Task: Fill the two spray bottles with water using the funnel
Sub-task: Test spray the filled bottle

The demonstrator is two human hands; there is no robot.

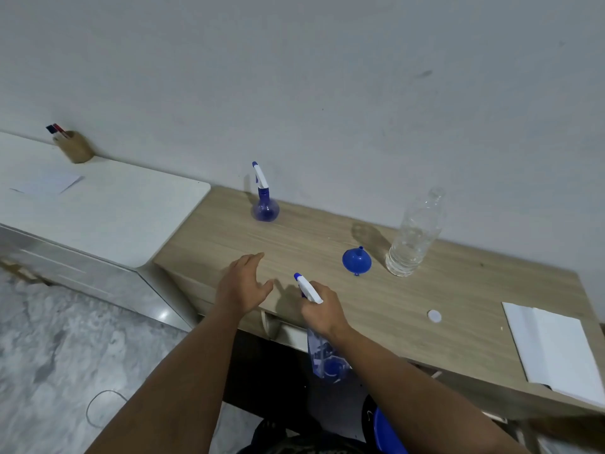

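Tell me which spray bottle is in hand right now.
The near spray bottle, gripped by the right hand at the desk's front edge. The round-bodied spray bottle stands untouched by the wall.

A plain grey-white wall (pixel 327 77) backs a light wood-grain desk (pixel 425 306). A lower white cabinet (pixel 108 217) adjoins the desk's left end, against the same wall. The floor (pixel 65 339) is glossy marbled grey-white, catching a small light glare.

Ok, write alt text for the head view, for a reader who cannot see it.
A person's right hand grips a blue spray bottle by its neck at the near edge of a wooden desk, the left hand open beside it. Farther back stand a second spray bottle, a blue funnel and an uncapped water bottle.
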